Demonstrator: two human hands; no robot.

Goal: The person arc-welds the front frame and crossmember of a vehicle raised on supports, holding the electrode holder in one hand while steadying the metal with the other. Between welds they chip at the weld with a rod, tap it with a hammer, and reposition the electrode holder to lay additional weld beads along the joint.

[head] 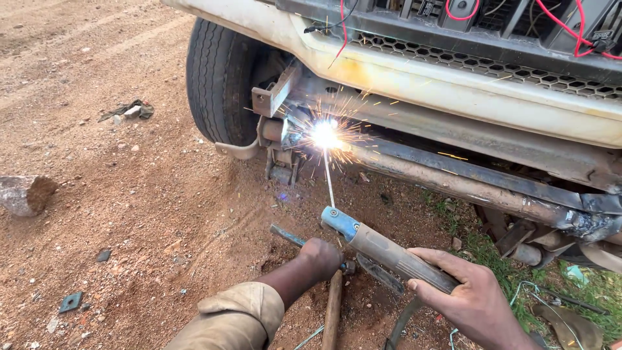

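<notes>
My right hand (463, 291) grips a welding electrode holder (382, 249) with a grey handle and a blue head. Its thin rod (328, 178) runs up to a bright arc (325, 134) throwing sparks on the steel frame (453, 185) under the front of a vehicle. My left hand (319, 258) is closed as a fist and rests on the ground just left of the holder, next to a wooden-handled tool (332, 311); whether it holds anything is hidden. A khaki sleeve (236, 317) covers my left forearm.
A front tyre (220, 78) stands left of the weld. The pale bumper (466, 87) and grille with red wires (570, 29) hang above. A rock (24, 193) lies far left on red dirt, with scrap metal bits (70, 301). Grass (505, 262) grows at right.
</notes>
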